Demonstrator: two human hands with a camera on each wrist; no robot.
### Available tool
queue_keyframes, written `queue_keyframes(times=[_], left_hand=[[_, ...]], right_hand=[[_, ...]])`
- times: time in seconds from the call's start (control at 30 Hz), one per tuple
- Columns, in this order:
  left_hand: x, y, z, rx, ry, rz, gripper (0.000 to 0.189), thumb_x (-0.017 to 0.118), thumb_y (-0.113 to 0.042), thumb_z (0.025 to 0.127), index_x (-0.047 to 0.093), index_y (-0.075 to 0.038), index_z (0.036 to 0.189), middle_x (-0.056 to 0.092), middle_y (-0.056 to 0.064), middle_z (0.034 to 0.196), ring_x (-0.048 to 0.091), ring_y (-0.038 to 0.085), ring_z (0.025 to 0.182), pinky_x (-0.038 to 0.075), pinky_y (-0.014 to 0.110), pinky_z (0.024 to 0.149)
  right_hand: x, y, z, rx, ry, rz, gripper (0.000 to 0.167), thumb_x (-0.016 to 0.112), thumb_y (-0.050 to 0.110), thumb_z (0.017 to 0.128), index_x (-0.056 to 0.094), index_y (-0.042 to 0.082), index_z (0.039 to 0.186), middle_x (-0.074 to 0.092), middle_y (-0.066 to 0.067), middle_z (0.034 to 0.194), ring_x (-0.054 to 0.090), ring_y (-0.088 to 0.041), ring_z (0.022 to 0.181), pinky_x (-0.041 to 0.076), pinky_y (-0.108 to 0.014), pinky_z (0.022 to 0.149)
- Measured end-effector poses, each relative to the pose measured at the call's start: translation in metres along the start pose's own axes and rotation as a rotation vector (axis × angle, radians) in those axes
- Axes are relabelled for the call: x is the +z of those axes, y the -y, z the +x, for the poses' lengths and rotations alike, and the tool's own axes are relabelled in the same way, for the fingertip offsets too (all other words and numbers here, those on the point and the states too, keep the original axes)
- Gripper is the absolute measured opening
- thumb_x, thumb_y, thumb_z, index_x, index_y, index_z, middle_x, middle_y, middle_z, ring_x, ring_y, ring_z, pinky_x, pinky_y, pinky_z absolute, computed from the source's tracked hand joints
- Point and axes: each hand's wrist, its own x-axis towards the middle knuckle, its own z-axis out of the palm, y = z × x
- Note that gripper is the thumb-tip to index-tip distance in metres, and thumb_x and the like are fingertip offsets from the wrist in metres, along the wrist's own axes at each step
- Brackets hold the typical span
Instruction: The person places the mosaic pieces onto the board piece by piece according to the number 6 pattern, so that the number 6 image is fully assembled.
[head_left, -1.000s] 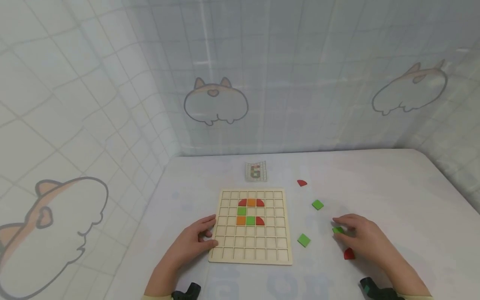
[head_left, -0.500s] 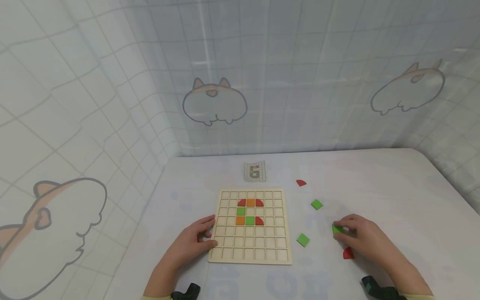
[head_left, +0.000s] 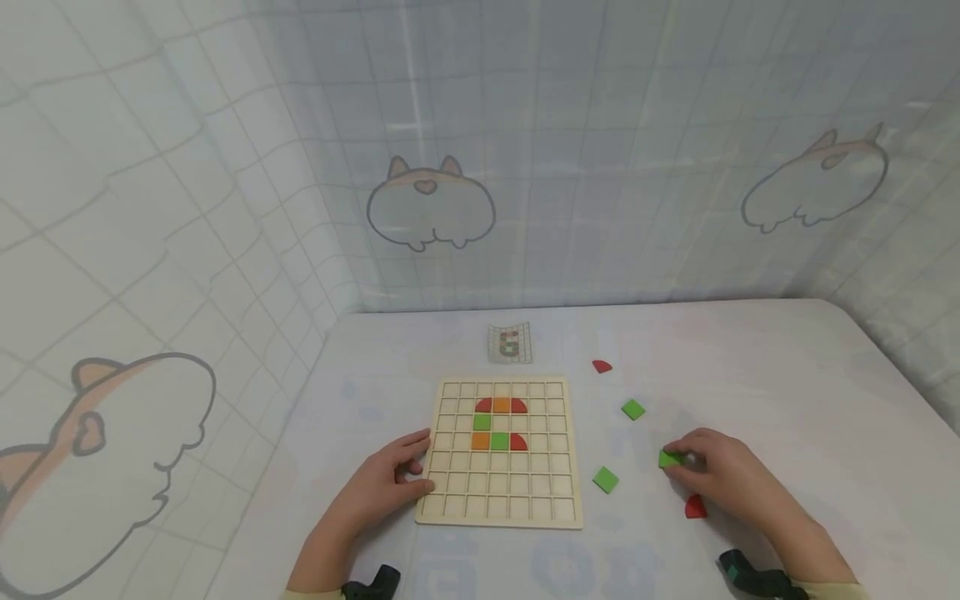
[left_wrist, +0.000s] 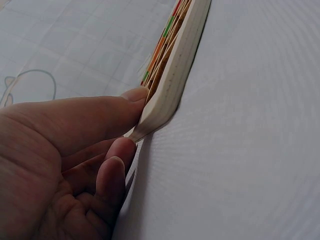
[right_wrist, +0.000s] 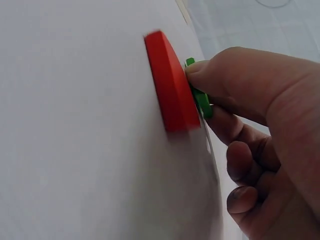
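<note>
My left hand rests at the left edge of a pale wooden grid board, its thumb and a fingertip touching the rim. In the left wrist view the thumb meets the board's edge, while other fingers hang loosely curled beside it. With thumb and fingers, my right hand pinches a green square tile right of the board. Just below that hand lies a red quarter-round tile, large in the right wrist view. Red, orange and green tiles sit in the board's upper cells.
Two loose green square tiles lie between the board and my right hand. Farther back is another red quarter-round tile. A small gridded pattern card lies behind the board. Patterned cloth walls border the white table.
The right hand's fingers have closed on the green tile, which has shifted slightly left. The left hand and the board stay in place.
</note>
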Motion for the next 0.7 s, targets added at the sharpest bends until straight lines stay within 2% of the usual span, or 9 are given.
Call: queue_keyframes(times=[0.27,0.4,0.7], left_hand=[[0.0,-0.001,-0.001,-0.012,0.0,0.002,0.071,0.085,-0.028,0.078,0.056,-0.013,0.141,0.049,-0.012,0.142,0.053,0.012,0.091,0.046,0.025,0.072],[0.0,-0.001,-0.001,0.0,-0.001,-0.002,0.071,0.085,-0.028,0.078,0.057,-0.013,0.141,0.051,-0.011,0.14,0.053,0.013,0.091,0.045,0.025,0.071],[0.001,-0.001,-0.002,-0.003,-0.013,0.012,0.071,0.086,-0.027,0.077,0.057,-0.013,0.141,0.05,-0.013,0.14,0.053,0.011,0.091,0.045,0.025,0.072]], right_hand=[[0.001,0.023,0.006,-0.049,0.013,0.002,0.023,0.083,0.027,0.08,0.077,0.018,0.101,0.066,0.006,0.101,0.06,-0.021,0.098,0.051,-0.046,0.086],[0.001,0.035,0.01,-0.081,-0.022,-0.02,0.024,0.083,0.024,0.08,0.077,0.019,0.102,0.066,0.006,0.102,0.06,-0.022,0.101,0.051,-0.047,0.087],[0.008,0.061,0.022,-0.225,-0.045,-0.032,0.023,0.082,0.024,0.08,0.077,0.021,0.102,0.066,0.009,0.103,0.059,-0.025,0.109,0.048,-0.047,0.092]])
